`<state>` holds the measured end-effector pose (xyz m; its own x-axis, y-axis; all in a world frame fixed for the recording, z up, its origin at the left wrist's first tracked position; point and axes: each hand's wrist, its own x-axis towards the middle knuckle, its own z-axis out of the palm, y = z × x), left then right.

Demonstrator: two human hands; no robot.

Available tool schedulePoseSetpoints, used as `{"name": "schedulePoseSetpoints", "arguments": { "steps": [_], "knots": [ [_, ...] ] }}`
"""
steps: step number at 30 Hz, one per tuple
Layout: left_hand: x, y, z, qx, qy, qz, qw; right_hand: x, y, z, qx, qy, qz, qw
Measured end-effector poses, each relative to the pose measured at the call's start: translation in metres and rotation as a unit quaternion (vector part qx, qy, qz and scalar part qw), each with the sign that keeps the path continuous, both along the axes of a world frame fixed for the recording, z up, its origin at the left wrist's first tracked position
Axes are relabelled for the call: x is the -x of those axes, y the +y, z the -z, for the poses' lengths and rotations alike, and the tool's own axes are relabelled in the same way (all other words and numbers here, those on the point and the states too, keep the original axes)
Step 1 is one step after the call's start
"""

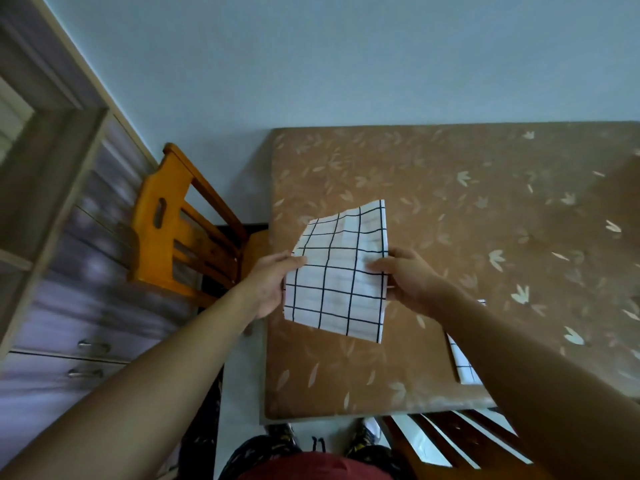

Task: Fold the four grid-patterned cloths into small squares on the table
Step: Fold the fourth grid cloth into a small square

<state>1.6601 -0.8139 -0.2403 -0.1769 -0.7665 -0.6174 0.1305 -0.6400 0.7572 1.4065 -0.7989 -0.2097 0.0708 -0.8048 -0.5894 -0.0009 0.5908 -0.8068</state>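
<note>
Both hands, left hand and right hand, pinch the cloth by opposite edges; limp, light fabric, best gripped at corners.

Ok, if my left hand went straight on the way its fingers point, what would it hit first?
The left hand grips the grid cloth itself; past it, probably the right hand holding the opposite edge, though depth is unclear.

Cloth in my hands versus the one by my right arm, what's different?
The held cloth is raised above the table, gripped by the left hand and right hand; the second cloth lies flat on it. The held cloth is in plain view; the second cloth is mostly hidden behind the right forearm. Both are white with dark grid lines.
</note>
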Motion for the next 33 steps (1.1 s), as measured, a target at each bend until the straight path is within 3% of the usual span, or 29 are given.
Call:
{"name": "schedulePoseSetpoints", "arguments": {
  "steps": [6, 13, 21, 24, 26, 30, 33],
  "knots": [
    [-0.001, 0.002, -0.015, 0.073, -0.112, 0.036, 0.990, 0.005, 0.003, -0.004, 0.015, -0.001, -0.020, 1.000],
    [-0.007, -0.002, -0.009, 0.053, -0.035, 0.013, 0.998, 0.014, 0.003, 0.005, -0.014, -0.094, -0.021, 0.995],
    [-0.013, -0.003, -0.010, 0.005, -0.031, 0.023, 0.999, 0.016, 0.000, 0.011, -0.048, -0.104, 0.020, 0.993],
    [-0.016, -0.001, -0.007, 0.032, -0.057, 0.032, 0.997, 0.009, -0.001, 0.012, -0.057, -0.102, 0.070, 0.991],
    [-0.016, 0.000, -0.004, 0.064, -0.090, 0.029, 0.993, 0.002, -0.001, 0.015, -0.039, -0.063, 0.059, 0.996],
    [-0.015, 0.001, 0.008, 0.101, -0.134, 0.047, 0.985, -0.007, -0.001, 0.026, 0.021, 0.106, -0.018, 0.994],
    [-0.015, 0.003, 0.016, 0.116, -0.177, 0.078, 0.974, -0.011, -0.003, 0.037, 0.046, 0.158, -0.016, 0.986]
  ]
}}
